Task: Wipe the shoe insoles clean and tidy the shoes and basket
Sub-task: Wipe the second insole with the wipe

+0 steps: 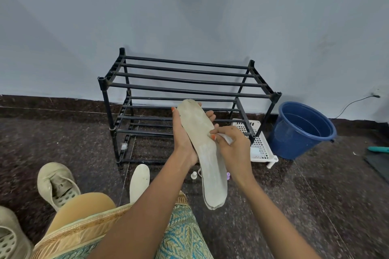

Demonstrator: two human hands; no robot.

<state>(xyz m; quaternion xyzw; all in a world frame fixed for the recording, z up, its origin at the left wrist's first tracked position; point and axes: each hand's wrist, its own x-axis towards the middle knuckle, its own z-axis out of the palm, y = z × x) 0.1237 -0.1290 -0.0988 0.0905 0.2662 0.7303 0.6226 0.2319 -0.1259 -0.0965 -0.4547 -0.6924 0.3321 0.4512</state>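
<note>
My left hand (182, 134) holds a long grey insole (205, 153) from underneath, toe end up and heel hanging toward my lap. My right hand (231, 143) pinches a small white wipe (226, 138) and presses it against the insole's right edge near the middle. A second, whiter insole (139, 182) lies on the floor by my knee. Two beige shoes lie at the lower left, one (56, 184) with its opening up, the other (10, 235) cut off by the frame. A white plastic basket (261, 147) sits on the floor behind my right hand.
A black two-tier shoe rack (185, 82) stands against the wall ahead. A blue bucket (301, 128) stands to its right. A small white bottle (193, 175) and a purple cap (228, 175) lie on the dark floor. A dark mat (379, 162) is at the right edge.
</note>
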